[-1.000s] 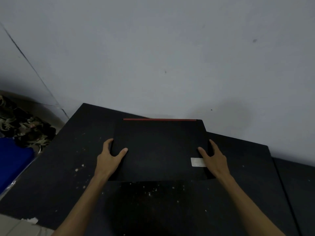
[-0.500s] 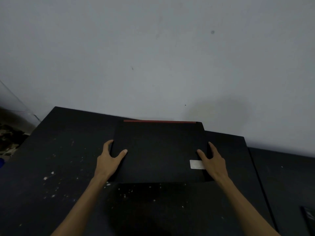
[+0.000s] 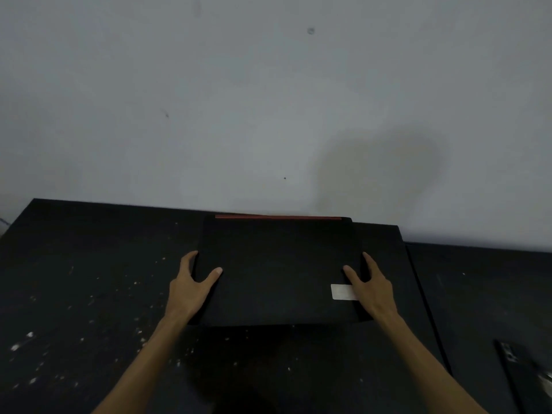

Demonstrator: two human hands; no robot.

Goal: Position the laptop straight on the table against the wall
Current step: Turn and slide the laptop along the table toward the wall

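A closed black laptop (image 3: 277, 270) with a red strip along its far edge and a white sticker near its front right corner lies flat on the black table (image 3: 89, 279). Its far edge sits close to the grey wall (image 3: 268, 100) and runs nearly parallel to it. My left hand (image 3: 191, 285) grips the laptop's left edge, thumb on the lid. My right hand (image 3: 372, 288) grips the right edge, thumb on the lid beside the sticker.
White specks dot the table's surface. A second black table (image 3: 484, 294) adjoins on the right, with a dark flat object (image 3: 522, 372) at its near right. The wall closes off the far side.
The view has swung right, so the table's left side now fills the frame. Both hands keep their hold on the laptop, whose far edge now lies closer to the wall.
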